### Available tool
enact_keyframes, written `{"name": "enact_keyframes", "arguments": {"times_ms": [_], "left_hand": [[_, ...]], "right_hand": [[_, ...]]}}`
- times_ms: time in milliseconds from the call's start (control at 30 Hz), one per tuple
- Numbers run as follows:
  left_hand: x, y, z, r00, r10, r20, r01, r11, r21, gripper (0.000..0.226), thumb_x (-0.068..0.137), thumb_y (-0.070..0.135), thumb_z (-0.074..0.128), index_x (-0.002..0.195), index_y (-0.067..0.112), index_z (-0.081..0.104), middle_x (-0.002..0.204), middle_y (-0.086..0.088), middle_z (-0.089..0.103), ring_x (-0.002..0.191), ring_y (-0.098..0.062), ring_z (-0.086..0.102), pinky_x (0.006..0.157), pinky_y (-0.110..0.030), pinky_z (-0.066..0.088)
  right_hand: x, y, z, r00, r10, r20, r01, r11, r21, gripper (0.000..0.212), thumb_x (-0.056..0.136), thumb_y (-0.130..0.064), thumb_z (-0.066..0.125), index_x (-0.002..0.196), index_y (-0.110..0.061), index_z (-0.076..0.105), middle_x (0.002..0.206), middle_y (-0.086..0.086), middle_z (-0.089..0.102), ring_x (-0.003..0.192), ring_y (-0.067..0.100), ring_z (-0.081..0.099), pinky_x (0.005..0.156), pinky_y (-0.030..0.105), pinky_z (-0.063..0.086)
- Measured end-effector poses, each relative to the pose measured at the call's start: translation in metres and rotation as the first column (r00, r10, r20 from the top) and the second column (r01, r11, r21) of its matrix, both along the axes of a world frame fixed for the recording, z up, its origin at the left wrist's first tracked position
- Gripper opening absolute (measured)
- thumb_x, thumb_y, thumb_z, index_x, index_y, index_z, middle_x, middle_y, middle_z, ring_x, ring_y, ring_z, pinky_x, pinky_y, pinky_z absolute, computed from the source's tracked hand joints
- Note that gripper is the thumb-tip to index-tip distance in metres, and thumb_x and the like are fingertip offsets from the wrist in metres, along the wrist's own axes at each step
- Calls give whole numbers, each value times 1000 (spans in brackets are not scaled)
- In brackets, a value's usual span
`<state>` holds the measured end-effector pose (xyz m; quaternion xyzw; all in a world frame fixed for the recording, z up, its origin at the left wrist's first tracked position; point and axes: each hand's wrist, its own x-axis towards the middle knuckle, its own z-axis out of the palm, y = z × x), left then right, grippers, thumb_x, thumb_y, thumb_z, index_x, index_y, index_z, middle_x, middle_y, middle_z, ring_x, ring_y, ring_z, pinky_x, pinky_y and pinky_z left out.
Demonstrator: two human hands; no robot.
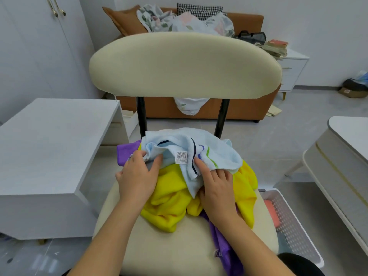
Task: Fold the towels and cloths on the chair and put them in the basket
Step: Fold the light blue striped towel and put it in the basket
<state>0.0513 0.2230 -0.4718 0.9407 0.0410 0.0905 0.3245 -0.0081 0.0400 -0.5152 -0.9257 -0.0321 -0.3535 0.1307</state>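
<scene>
From the head camera, a cream chair [169, 248] stands just in front of the person, its padded backrest at the far side. On the seat lies a loose heap of cloths. A light blue towel [219, 154] with dark blue and green stripes sits on top, toward the far side of the seat, crumpled, with a white barcode label [182, 157] facing up. Under it is a yellow cloth [171, 198], bunched and spread across the middle of the seat. A purple cloth [225, 248] lies lowest, showing at the far left of the heap and trailing off the near right edge of the seat.

The left hand [137, 176] pinches the left edge of the light blue towel between thumb and curled fingers. The right hand [217, 188] grips the towel's right part, the fabric draped over its fingers and its thumb tucked against a hanging fold. Both hands rest over the yellow cloth.

A white perforated basket [294, 232] stands on the floor just right of the chair, with an orange cloth [271, 210] inside. A white cabinet [49, 136] is to the left, and an orange sofa [247, 108] is far behind the chair.
</scene>
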Motion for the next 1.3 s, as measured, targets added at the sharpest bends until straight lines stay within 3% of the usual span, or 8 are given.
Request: {"name": "enact_keyframes", "arguments": {"times_ms": [200,333,533,700,833,933,1133,1300], "left_hand": [[4,4,0,1000,-17,-26,16,998,-54,45,92,57,38,118,21,48,118,-2,60,112,-26,53,92,-44,32],[4,8,6,999,-43,-33,38,990,-135,39,93,54,40,113,22,48,106,5,58,103,-21,53,93,-42,32],[-2,25,31,993,-15,117,75,846,-527,27,83,19,70,105,22,54,90,12,57,83,-7,56,65,-15,43],[-13,54,76,973,-65,222,182,809,-559,22,81,-3,66,97,11,65,88,1,65,76,-2,59,61,-10,47],[-24,70,123,942,-151,298,294,799,-524,29,82,-10,60,82,19,65,79,-1,67,60,3,62,59,-7,48],[-29,75,156,925,-184,332,337,798,-499,25,85,-4,60,82,20,65,69,1,69,55,1,61,56,-2,43],[-31,82,207,890,-215,403,393,810,-435,22,87,2,61,83,23,66,66,7,70,59,-1,64,63,-13,49],[-34,82,226,873,-252,417,428,805,-411,20,87,0,61,84,20,67,81,-9,69,58,-5,66,57,-8,50]], "right_hand": [[-11,-17,27,931,360,-65,-309,868,389,58,76,-19,65,130,-31,48,120,-8,60,106,14,54,93,26,40],[-22,-28,54,935,351,49,-296,697,653,36,80,-10,61,109,-32,64,109,-19,66,101,2,60,86,15,44],[-25,-43,83,952,282,115,-264,576,774,67,81,15,60,94,-50,68,94,-22,71,88,1,67,74,15,51],[-36,-61,122,928,339,158,-318,495,809,42,81,13,62,97,-25,66,87,-18,72,82,1,67,70,15,52],[-46,-73,155,907,366,208,-347,368,863,18,79,-20,70,95,-26,69,92,-7,73,85,7,66,68,18,52],[-51,-83,180,879,426,214,-356,288,889,47,57,-51,83,97,-29,71,101,5,72,91,17,68,67,22,54],[-61,-90,236,858,468,209,-387,323,864,63,52,-48,85,103,-17,67,99,4,73,91,16,69,68,23,56],[-69,-88,259,909,372,191,-384,563,732,22,76,-19,72,94,-10,67,78,-6,73,71,0,66,59,11,49]]}}
